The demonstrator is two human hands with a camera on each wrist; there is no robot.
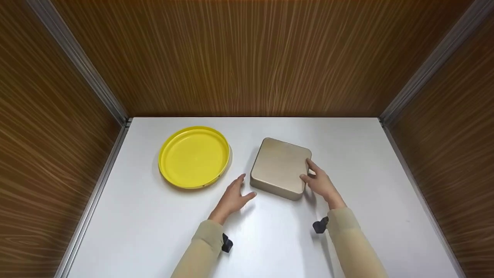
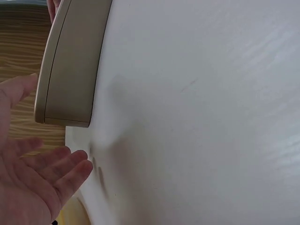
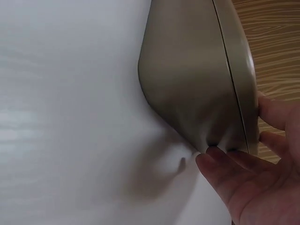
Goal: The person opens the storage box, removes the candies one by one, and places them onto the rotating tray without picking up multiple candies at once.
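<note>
On the tabletop (image 1: pixel 359 154), the lidded beige box (image 1: pixel 279 166) is pinched at its right edge by the right hand (image 1: pixel 319 183), partly hidden in head view, while the left hand (image 1: pixel 232 197) is held spread, empty, nearby.

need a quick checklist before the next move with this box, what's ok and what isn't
1. Right hand on the box: ok, touching its right side.
2. Left hand on the box: not ok, apart from it.
3. Lid closed: ok, only a thin seam shows.
4. Yellow tray clear of the box: ok, to its left with a gap.
5. Box contents: cannot tell, hidden.
</note>
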